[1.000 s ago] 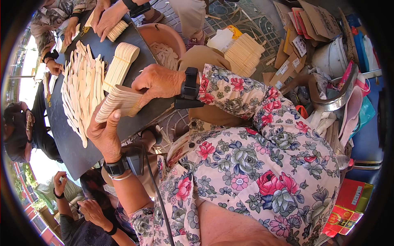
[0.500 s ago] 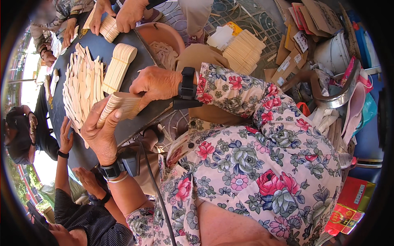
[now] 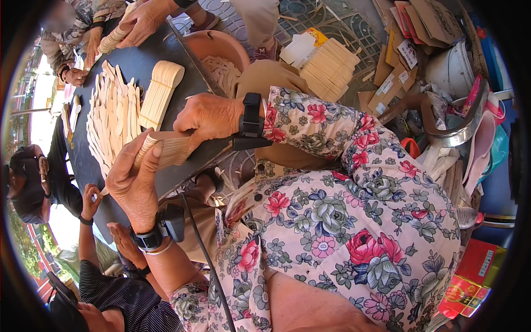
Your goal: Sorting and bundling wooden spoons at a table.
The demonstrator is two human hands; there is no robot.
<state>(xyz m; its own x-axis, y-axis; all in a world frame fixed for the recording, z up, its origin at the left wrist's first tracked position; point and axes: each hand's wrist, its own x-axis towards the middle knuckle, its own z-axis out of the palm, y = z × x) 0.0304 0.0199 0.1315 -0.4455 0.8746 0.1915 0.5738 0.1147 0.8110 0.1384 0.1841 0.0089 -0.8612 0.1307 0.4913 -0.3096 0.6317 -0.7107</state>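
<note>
Stack of pale, flat, round-ended wooden sticks [image 3: 166, 150]: held up in both hands, over the near part of the tabletop.
Dark, flat tabletop [image 3: 145, 58]: partly covered by a loose, fanned pile of pale wooden sticks [image 3: 113, 116]; beside it, just beyond the held stack, a pale banded bundle of wooden sticks [image 3: 160, 94] is laid.
Far end: another row of pale sticks is gripped by a co-worker's hand [image 3: 144, 25].
Grey patterned tile floor [image 3: 307, 17]: a round, terracotta-coloured basin [image 3: 237, 47] with wooden pieces inside is set near the table.
Right side: brown flattened cardboard [image 3: 426, 25] is heaped near a round white bucket [image 3: 449, 72].
Left hand [image 3: 133, 185]: the stack's left end is clasped between thumb and fingers.
Right hand [image 3: 209, 116]: the opposite end is held by bent fingers; their exact contact is partly hidden and cannot be told.
</note>
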